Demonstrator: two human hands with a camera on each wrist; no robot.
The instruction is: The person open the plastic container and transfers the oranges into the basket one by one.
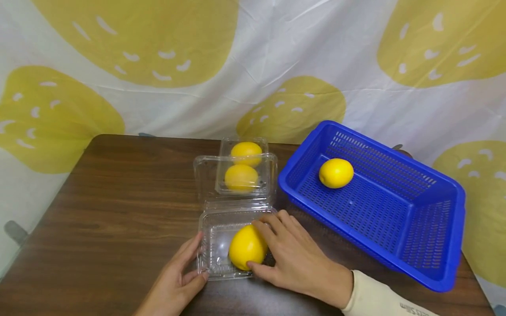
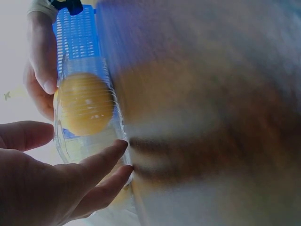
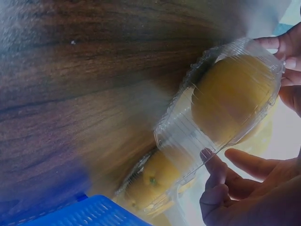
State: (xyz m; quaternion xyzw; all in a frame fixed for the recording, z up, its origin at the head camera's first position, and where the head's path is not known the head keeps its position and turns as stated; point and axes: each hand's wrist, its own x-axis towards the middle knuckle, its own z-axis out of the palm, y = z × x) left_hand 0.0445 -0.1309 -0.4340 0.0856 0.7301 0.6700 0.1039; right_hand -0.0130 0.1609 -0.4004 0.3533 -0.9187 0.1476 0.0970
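A clear plastic clamshell container (image 1: 217, 237) lies with its lid (image 1: 205, 175) raised at the far side. Inside its right part sits a yellow lemon (image 1: 247, 248). My right hand (image 1: 296, 256) pinches this lemon, thumb at its near side and fingers curving over the far right side; in the right wrist view the fingertips are right at the container's rim. At the container's left near corner, my left hand (image 1: 178, 272) holds the edge between thumb and fingers. The left wrist view shows the lemon (image 2: 87, 103) through the clear wall.
Behind the raised lid stands another clear container (image 1: 262, 142) with two lemons (image 1: 246, 152) in it. To the right, a blue plastic basket (image 1: 371, 259) holds one lemon (image 1: 336, 173). All stand on a dark wooden table (image 1: 118, 228), with a patterned cloth (image 1: 178, 109) behind.
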